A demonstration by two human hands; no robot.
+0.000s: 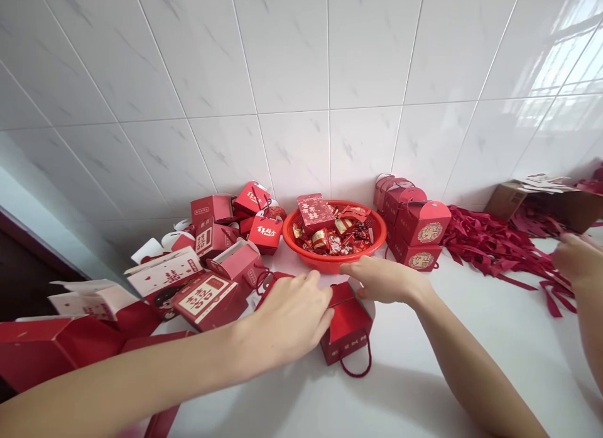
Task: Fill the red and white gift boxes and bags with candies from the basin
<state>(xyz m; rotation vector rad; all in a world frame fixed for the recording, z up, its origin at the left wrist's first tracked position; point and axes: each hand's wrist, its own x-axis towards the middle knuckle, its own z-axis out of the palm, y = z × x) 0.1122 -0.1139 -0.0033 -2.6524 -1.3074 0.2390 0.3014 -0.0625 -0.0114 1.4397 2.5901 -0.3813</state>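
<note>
A small red gift box (347,340) stands on the white table right in front of me, with a dark red cord handle (357,370) looping from its near side. On its left edge, my left hand (298,313) is closed, the fingers curled and partly hidden. My right hand (384,279) reaches in from the right and grips the box's far right edge between thumb and fingers. Between the hands, the box's red flaps show. Just behind it sits an orange-red plastic basket (325,262) with wrapped candies (335,242) and a patterned red packet (315,213).
Red and white gift boxes (207,300), some open, crowd the left side. Closed boxes (421,234) are stacked right of the basket. Red ribbons (490,240) pile beside a cardboard box (499,202). Another person's hand (579,262) is at the right edge. A tiled wall (292,80) rises behind.
</note>
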